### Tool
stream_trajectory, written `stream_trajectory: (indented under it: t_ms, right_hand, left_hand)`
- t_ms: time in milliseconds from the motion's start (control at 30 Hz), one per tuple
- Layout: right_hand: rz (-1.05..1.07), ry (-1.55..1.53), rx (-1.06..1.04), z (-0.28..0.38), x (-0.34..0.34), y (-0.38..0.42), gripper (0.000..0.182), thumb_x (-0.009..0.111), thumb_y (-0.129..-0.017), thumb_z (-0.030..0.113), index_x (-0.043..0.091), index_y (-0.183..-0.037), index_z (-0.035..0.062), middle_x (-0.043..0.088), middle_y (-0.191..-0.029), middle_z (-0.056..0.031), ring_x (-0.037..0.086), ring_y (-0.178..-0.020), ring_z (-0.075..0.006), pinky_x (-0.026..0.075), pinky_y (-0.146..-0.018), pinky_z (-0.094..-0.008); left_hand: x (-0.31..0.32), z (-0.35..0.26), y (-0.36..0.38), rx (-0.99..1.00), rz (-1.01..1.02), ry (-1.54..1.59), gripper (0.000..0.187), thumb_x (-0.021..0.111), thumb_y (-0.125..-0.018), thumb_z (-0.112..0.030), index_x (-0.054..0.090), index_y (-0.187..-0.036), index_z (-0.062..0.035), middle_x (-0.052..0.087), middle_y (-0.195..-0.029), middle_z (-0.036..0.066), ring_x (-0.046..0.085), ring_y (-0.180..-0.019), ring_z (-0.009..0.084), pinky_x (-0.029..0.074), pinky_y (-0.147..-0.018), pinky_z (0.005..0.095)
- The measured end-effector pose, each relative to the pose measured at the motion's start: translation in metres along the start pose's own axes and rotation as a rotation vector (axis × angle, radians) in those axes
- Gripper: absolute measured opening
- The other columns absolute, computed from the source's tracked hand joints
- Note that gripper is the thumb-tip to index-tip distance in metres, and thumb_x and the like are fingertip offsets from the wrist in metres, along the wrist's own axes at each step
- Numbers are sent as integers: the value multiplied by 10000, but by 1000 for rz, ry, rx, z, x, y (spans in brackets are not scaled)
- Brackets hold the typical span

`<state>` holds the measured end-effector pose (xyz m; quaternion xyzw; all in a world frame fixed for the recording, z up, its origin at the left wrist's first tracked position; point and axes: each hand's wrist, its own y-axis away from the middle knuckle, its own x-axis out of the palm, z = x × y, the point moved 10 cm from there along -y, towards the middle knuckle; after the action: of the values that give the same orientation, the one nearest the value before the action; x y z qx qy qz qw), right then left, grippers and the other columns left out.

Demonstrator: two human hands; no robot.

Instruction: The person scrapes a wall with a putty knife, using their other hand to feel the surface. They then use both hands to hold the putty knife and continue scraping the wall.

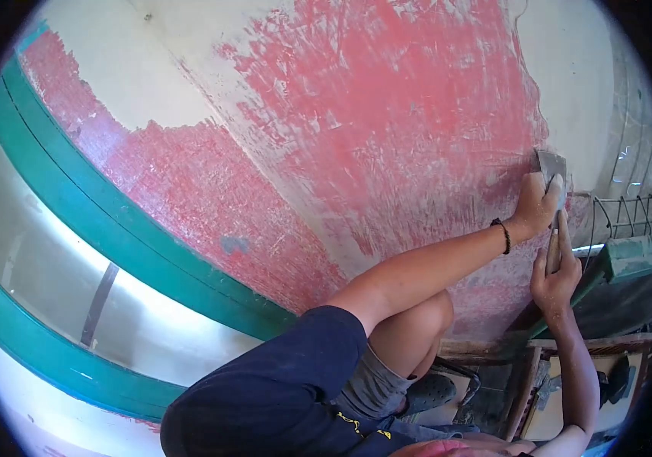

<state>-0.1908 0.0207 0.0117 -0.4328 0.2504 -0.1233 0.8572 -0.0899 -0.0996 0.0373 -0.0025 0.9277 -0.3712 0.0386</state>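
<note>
A metal scraper (552,162) rests with its blade against the wall, near the right edge of the pink patch. My left hand (537,204), with a dark bracelet at its wrist, has its fingers closed around the blade area. Just below it, my right hand (557,282) grips the wooden handle, its index finger stretched along the tool. The wall (387,91) around them shows scraped pink paint with whitish streaks. Whether a second blade overlaps the first, I cannot tell.
Green frame strips (124,228) curve along the left, with pale panels between them. A green ledge (631,259) and wire coils (627,213) lie at the right. Below are my bent knee (417,327), a dark clog (430,392) and wooden framing (524,388).
</note>
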Motion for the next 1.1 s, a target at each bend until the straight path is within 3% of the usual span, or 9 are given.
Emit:
stream_trajectory:
  t_ms: [233, 333, 433, 500, 567, 733, 833, 967, 1100]
  right_hand:
    - [59, 64, 51, -19, -2, 5, 665, 619, -890, 83, 468, -1532, -5, 711, -1074, -304, 752, -902, -409, 587, -717, -392]
    - [48, 88, 31, -19, -4, 4, 679, 632, -876, 92, 472, -1530, 9, 715, -1105, -282, 746, -891, -410, 597, -708, -414]
    - [64, 200, 41, -22, -1, 6, 735, 669, -839, 131, 464, -1539, 39, 715, -1152, -257, 737, -863, -411, 604, -718, -434]
    - [56, 207, 12, -31, 0, 9, 823, 714, -775, 179, 456, -1549, 77, 709, -1193, -238, 731, -839, -408, 603, -698, -457]
    - [43, 304, 4, -28, -9, -7, 860, 720, -737, 219, 465, -1551, 112, 723, -1148, -224, 721, -771, -410, 591, -652, -473]
    - [7, 305, 37, -8, -31, -51, 814, 690, -750, 236, 490, -1530, 122, 734, -853, -197, 684, -618, -411, 573, -602, -501]
    - [-48, 228, -35, -12, -36, -38, 815, 682, -736, 168, 502, -1530, 117, 721, -868, -209, 683, -654, -416, 565, -607, -473]
    - [95, 227, 69, -43, -14, 6, 841, 681, -720, 166, 484, -1534, 86, 690, -740, -196, 672, -600, -405, 561, -572, -467]
    - [77, 232, 33, -32, -14, -3, 859, 679, -731, 213, 451, -1548, 78, 667, -656, -182, 665, -551, -394, 552, -538, -495]
  left_hand:
    - [23, 32, 18, -314, -89, 439, 432, 477, -1084, -343, 558, -806, -21, 632, -588, 109, 642, -471, 220, 523, -449, 335]
    - [27, 36, 20, -386, -119, 439, 420, 468, -1091, -337, 550, -829, -18, 639, -609, 118, 633, -456, 216, 507, -410, 332]
    - [29, 36, 21, -427, -136, 561, 409, 471, -1092, -328, 549, -830, -24, 640, -615, 112, 638, -452, 215, 499, -393, 338]
    - [21, 32, 12, -253, -120, 474, 400, 481, -1089, -330, 553, -841, -24, 637, -620, 111, 624, -441, 219, 509, -399, 353]
    - [28, 20, -3, -337, -39, 534, 385, 482, -1089, -320, 563, -865, -18, 640, -634, 114, 620, -452, 221, 526, -424, 359]
    - [30, -22, -26, -275, -16, 449, 355, 481, -1103, -325, 496, -928, -17, 659, -692, 149, 661, -541, 241, 561, -493, 362]
    - [44, -7, -1, -282, 39, 440, 309, 487, -1105, -318, 416, -1050, -22, 659, -726, 162, 670, -562, 252, 569, -499, 366]
    - [48, 31, 47, -462, 58, 380, 341, 460, -1113, -341, 367, -1167, -18, 652, -734, 158, 671, -591, 229, 574, -520, 348]
    - [37, 18, 26, -421, -9, 385, 357, 443, -1115, -340, 360, -1210, -6, 653, -806, 178, 660, -575, 239, 576, -507, 356]
